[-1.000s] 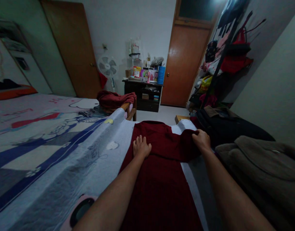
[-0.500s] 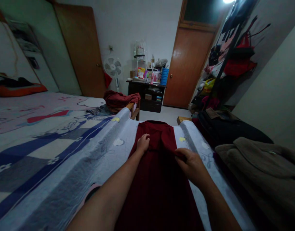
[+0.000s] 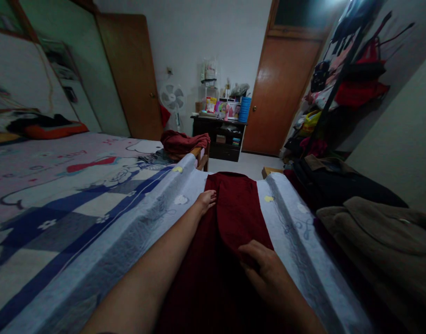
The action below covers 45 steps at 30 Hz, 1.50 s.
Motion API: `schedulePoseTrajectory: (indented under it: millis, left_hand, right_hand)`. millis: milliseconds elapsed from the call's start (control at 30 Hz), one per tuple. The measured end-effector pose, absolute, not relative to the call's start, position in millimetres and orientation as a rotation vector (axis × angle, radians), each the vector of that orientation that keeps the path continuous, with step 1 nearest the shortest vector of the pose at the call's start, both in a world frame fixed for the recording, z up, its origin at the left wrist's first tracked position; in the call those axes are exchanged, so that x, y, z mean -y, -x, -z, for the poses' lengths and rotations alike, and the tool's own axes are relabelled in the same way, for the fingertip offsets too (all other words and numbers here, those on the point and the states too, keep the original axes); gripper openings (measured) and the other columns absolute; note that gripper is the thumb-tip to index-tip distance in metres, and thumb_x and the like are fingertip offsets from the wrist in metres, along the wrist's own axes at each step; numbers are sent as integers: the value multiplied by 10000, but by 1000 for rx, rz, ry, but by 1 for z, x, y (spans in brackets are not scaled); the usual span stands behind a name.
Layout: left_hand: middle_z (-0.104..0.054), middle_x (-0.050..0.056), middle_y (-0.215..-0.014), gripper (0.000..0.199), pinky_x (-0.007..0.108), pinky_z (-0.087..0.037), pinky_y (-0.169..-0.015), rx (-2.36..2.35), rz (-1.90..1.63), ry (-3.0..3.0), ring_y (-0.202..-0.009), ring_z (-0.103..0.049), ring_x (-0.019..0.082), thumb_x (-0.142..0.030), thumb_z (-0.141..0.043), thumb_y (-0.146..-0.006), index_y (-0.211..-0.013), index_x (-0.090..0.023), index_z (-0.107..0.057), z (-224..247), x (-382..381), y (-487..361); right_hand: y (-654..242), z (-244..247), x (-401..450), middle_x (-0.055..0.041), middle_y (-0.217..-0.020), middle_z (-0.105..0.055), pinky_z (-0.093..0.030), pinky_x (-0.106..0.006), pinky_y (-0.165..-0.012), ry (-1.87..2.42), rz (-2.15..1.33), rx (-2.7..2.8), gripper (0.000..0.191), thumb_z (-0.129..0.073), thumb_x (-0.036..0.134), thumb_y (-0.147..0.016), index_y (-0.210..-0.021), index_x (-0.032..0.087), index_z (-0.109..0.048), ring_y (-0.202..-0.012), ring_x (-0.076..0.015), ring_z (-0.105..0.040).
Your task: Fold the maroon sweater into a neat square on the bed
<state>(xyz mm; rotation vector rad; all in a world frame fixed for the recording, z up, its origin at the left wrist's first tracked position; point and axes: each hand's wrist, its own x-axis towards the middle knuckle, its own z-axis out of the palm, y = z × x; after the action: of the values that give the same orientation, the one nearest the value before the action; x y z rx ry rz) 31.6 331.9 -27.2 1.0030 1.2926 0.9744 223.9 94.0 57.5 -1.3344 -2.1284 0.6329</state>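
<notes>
So I'm measuring everything off the pale blue sheet [image 3: 280, 222] here. The maroon garment [image 3: 239, 204] is laid out lengthwise down the middle of that sheet, with sheet showing on both sides of it. Can't tell you exactly what kind of top it is, the light's pretty bad and the near part just goes dark.

Hands are apart from each other. The left hand [image 3: 206, 201] is toward the far end of the sheet, resting on the garment's left edge. Can't tell if it's gripping or only pressing. The right hand [image 3: 261, 264] is nearer the close end of the sheet, with thumb and fingers pinched on a lifted fold of the same garment.

Right of the sheet there's a fuzzy grey-brown coat [image 3: 376, 227], and just past it some dark folded clothes [image 3: 345, 185]. Left of the sheet is a cartoon-print bedspread [image 3: 98, 185] with a big red bow on it. A bunched-up reddish cloth [image 3: 183, 141] is near the sheet's far left corner. Well beyond the sheet you get a white fan [image 3: 172, 97], a dark cabinet [image 3: 218, 150] loaded with bits and bobs, and a wooden door [image 3: 284, 93].
</notes>
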Motion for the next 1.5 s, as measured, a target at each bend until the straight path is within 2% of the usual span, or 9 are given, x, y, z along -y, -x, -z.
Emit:
schedulePoseTrajectory:
  millis: [167,300,600,767,867,967,1133,1333,1500]
  left_hand:
    - [-668,85,-1085,271,270,-514,-790,-1257,-976,-1003,-881,-656,129,-233,-447,-869,-1117,-206,-552,27,-347,-35]
    - [-674,48,-973,411,260,-501,-721,-1248,-1000,-1063,-756,-638,122,-176,-549,-795,-1203,-221,-526,27,-364,-39]
    - [-657,90,-1096,478,250,-473,-790,-1351,-1028,-1281,-901,-620,162,-107,-661,-694,-1167,-146,-602,36,-406,-49]
    - [-690,93,-1066,500,270,-483,-804,-1398,-965,-1373,-907,-638,184,-104,-671,-676,-1173,-136,-618,39,-423,-51]
    - [-709,85,-1006,471,278,-495,-783,-1404,-920,-1422,-861,-649,193,-82,-679,-655,-1122,-133,-655,38,-430,-52]
    - [-718,81,-952,450,286,-501,-773,-1420,-882,-1455,-843,-651,205,-61,-674,-645,-1090,-128,-673,38,-435,-51]
    - [-701,78,-1051,575,270,-494,-800,-1431,-877,-1493,-913,-645,211,-65,-672,-640,-1206,-150,-611,43,-435,-50]
    - [-593,114,-1283,790,269,-481,-847,-1432,-913,-1481,-1060,-601,219,-55,-640,-639,-1389,-174,-421,43,-415,-49]
    - [-602,129,-1259,752,265,-489,-798,-1369,-903,-1447,-1020,-615,212,-33,-589,-654,-1377,-164,-428,32,-374,-41]
  right_hand:
    - [-212,-44,-87,-5,-881,-615,-407,-237,-714,1343,-755,2221,267,-484,92,-813,-967,237,-647,-799,-135,-565]
    - [-207,-41,-83,2,-941,-621,-386,-219,-753,1345,-910,2309,295,-491,79,-765,-957,236,-651,-853,-127,-559]
    - [-204,-21,-87,10,-993,-645,-378,-202,-754,1281,-1183,2452,350,-539,131,-722,-1014,266,-679,-876,-131,-573]
    - [-210,-5,-95,13,-1021,-645,-381,-198,-736,1208,-1307,2472,284,-602,208,-767,-1027,273,-695,-869,-129,-574]
    - [-212,1,-98,-7,-1058,-644,-387,-212,-785,1213,-1346,2445,282,-604,300,-826,-1097,271,-678,-914,-147,-572]
    - [-214,-1,-97,-15,-1085,-639,-389,-224,-831,1233,-1410,2393,306,-605,302,-831,-1131,271,-659,-951,-158,-570]
    - [-215,-10,-94,-9,-1081,-635,-400,-223,-797,1255,-1466,2327,347,-626,234,-780,-1125,261,-648,-926,-152,-569]
    - [-211,-19,-90,7,-1058,-626,-388,-212,-778,1266,-1428,2352,376,-610,139,-708,-1063,254,-661,-925,-140,-564]
    - [-207,-27,-83,8,-1051,-615,-369,-223,-793,1316,-1326,2380,362,-584,134,-709,-1047,246,-652,-943,-143,-551]
